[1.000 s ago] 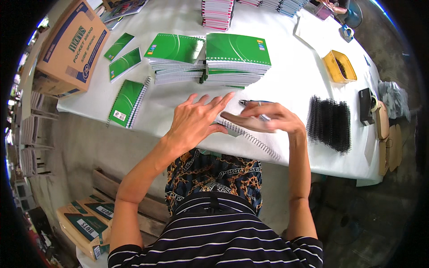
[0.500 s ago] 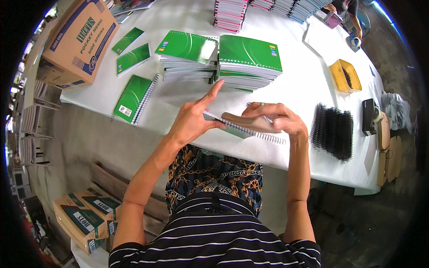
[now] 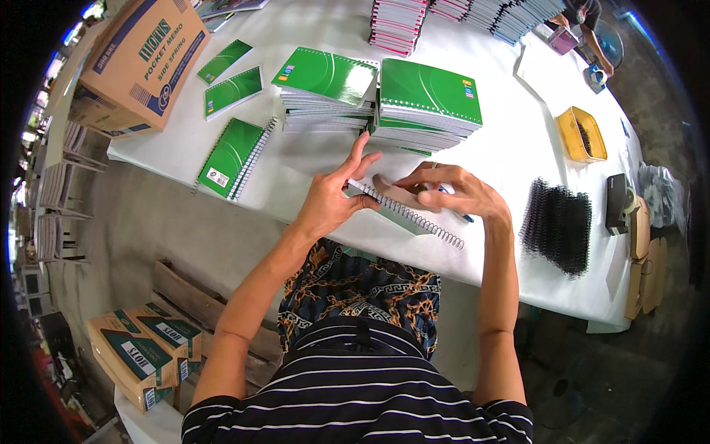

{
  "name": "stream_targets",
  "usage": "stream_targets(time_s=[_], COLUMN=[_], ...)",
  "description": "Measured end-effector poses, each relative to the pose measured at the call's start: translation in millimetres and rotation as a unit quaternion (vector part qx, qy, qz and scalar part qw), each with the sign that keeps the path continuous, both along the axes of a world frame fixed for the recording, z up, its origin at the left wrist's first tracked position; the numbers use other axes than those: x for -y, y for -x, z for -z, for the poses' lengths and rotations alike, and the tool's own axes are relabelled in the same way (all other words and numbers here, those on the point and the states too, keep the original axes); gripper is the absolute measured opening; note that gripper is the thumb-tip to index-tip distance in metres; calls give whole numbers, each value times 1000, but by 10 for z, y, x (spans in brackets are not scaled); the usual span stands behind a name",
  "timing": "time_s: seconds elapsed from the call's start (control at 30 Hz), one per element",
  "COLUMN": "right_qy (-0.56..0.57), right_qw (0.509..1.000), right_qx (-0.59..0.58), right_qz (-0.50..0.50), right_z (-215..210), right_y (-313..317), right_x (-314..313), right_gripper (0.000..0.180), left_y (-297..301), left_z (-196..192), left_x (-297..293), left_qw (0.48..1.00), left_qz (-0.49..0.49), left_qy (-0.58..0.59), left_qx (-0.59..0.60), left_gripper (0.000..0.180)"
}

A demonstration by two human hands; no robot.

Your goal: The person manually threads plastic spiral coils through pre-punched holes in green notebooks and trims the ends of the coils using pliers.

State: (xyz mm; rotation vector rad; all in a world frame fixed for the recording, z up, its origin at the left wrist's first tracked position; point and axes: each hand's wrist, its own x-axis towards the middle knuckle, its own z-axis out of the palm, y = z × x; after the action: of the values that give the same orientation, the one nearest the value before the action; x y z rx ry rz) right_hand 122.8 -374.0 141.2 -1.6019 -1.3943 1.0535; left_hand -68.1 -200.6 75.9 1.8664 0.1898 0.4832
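At the table's near edge, my left hand (image 3: 336, 196) pinches one end of a small notebook (image 3: 358, 188) between thumb and fingers, its index finger pointing up. A silver spiral wire (image 3: 425, 222) runs along the notebook's near edge, and its loose end sticks out to the right. Over the notebook, my right hand (image 3: 458, 191) is closed around a blurred brown strip (image 3: 399, 194) lying close along the wire; its exact kind cannot be made out. Below that hand a small blue tip (image 3: 467, 217) shows. Beyond both hands stand two stacks of green-covered notebooks (image 3: 429, 89).
A green spiral notebook (image 3: 233, 157) and two narrow green pieces (image 3: 234, 92) lie left, near a carton (image 3: 144, 66). Black coils (image 3: 556, 228), a yellow tray (image 3: 581, 133) and a tape dispenser (image 3: 620, 203) sit right. Another person's hand (image 3: 603, 63) shows at far right.
My right hand and the brown strip have shifted slightly, with the fingers now more bent. The notebook and wire tilt down more to the right. My left hand keeps its pinch.
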Motion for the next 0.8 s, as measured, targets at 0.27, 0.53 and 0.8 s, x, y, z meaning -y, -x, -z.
stream_targets(time_s=[0.27, 0.53, 0.8], right_qy=[-2, -18, -2], right_qw=[1000, 993, 698], right_qx=[-2, 94, 652], right_qz=[5, 71, 297], right_z=[-21, -66, 36], right_y=[26, 23, -194], right_x=[-49, 105, 1000], right_gripper=[56, 61, 33], left_y=[15, 77, 104], left_z=[-3, 131, -135], left_x=[17, -158, -178], left_qw=[999, 988, 973], left_qz=[-2, 90, 128], left_qy=[44, 125, 174], left_qx=[-1, 2, -83], left_gripper=[114, 80, 47])
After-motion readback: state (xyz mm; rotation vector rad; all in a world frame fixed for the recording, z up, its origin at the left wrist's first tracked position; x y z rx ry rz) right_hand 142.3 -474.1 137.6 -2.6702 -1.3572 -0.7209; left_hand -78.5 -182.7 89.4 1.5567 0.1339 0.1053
